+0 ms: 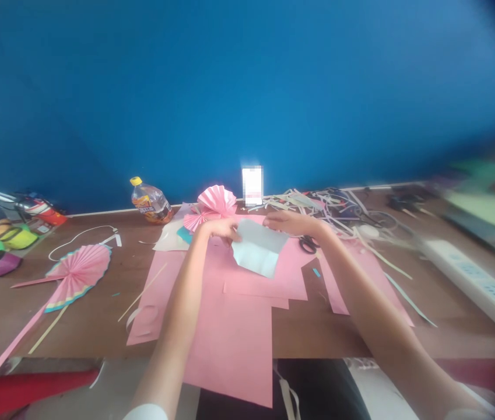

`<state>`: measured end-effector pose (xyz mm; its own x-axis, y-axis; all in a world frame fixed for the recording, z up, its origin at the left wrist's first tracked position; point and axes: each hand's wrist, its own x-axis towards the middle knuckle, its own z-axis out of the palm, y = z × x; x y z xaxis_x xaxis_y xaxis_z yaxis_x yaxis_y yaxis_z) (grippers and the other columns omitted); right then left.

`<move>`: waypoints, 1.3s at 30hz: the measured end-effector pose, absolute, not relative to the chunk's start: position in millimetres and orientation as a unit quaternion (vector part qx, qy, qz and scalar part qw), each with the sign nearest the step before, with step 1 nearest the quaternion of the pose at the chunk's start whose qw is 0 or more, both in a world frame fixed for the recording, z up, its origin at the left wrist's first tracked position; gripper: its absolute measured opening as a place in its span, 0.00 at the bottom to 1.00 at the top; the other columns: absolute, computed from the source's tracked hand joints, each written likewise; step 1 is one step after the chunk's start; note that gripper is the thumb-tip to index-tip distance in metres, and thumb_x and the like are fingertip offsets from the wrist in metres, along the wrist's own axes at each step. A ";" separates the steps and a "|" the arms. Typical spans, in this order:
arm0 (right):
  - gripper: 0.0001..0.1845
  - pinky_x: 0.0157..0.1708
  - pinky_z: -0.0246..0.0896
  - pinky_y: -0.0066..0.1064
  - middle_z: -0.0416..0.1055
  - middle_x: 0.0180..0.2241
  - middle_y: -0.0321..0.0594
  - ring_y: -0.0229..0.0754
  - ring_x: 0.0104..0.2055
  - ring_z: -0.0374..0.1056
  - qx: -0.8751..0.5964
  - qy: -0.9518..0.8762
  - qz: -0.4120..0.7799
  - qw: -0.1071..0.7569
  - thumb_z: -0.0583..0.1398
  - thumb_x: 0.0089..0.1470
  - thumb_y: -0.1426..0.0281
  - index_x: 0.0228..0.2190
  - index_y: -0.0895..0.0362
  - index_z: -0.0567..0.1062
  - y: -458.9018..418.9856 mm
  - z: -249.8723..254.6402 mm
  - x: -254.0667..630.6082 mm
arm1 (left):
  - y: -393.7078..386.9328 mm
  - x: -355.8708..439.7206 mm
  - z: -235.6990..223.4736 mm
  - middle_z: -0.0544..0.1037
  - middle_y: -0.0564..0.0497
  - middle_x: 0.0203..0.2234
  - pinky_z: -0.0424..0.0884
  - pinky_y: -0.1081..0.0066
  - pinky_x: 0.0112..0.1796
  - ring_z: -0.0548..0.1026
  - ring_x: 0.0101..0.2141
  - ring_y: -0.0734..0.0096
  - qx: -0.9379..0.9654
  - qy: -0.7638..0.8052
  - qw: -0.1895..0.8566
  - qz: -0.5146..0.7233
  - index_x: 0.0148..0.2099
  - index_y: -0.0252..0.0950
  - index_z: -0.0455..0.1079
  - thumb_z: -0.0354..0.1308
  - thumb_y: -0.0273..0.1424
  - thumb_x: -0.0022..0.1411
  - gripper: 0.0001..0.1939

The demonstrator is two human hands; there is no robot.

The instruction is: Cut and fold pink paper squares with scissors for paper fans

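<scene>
A pale blue sheet of paper [258, 252], bent across its width, is held above the pink sheets of paper [234, 326] on the table. My left hand [224, 228] pinches its upper left edge. At the upper right edge, the closed fingers of my right hand [291, 223] grip it too. Black-handled scissors [307, 245] lie beside my right wrist, their blades hidden. Just behind my left hand are pleated pink paper fans [216, 200]. Farther left lies another pink pleated fan [79, 269] with a blue and cream border.
A drink bottle [151, 201] leans near the blue wall. Tangled paper strips [330, 204] pile up at the back right. A white power strip [470, 280] lies on the right, and a lit phone screen [253, 185] stands at the back. One pink sheet overhangs the table's front edge.
</scene>
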<state>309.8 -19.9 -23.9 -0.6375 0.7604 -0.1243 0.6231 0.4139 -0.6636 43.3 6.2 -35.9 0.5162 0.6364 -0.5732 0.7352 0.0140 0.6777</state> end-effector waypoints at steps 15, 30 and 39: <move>0.13 0.31 0.57 0.29 0.75 0.36 0.38 0.40 0.33 0.67 -0.379 -0.869 0.304 0.098 0.55 0.53 0.68 0.38 0.53 0.77 -14.0 -33.2 309.7 | 3.1 50.8 -36.1 0.75 0.45 0.43 0.72 0.72 0.37 0.74 0.43 0.64 0.759 0.419 0.497 -0.041 0.51 0.37 0.70 0.67 0.37 0.45 0.29; 0.15 0.30 0.59 0.30 0.73 0.38 0.41 0.45 0.36 0.70 -0.430 -0.849 0.296 -0.077 0.62 0.45 0.69 0.38 0.52 0.75 -15.6 -44.7 306.8 | 11.8 75.3 -61.2 0.76 0.50 0.27 0.66 0.76 0.26 0.74 0.28 0.69 0.803 0.414 0.389 -0.182 0.35 0.34 0.70 0.62 0.31 0.44 0.13; 0.14 0.31 0.59 0.30 0.75 0.34 0.40 0.44 0.36 0.71 -0.444 -0.828 0.331 -0.091 0.63 0.48 0.64 0.39 0.53 0.73 -15.6 -41.1 304.4 | 9.7 71.9 -58.4 0.77 0.50 0.32 0.70 0.76 0.28 0.76 0.29 0.69 0.760 0.482 0.385 -0.204 0.45 0.36 0.68 0.64 0.29 0.41 0.25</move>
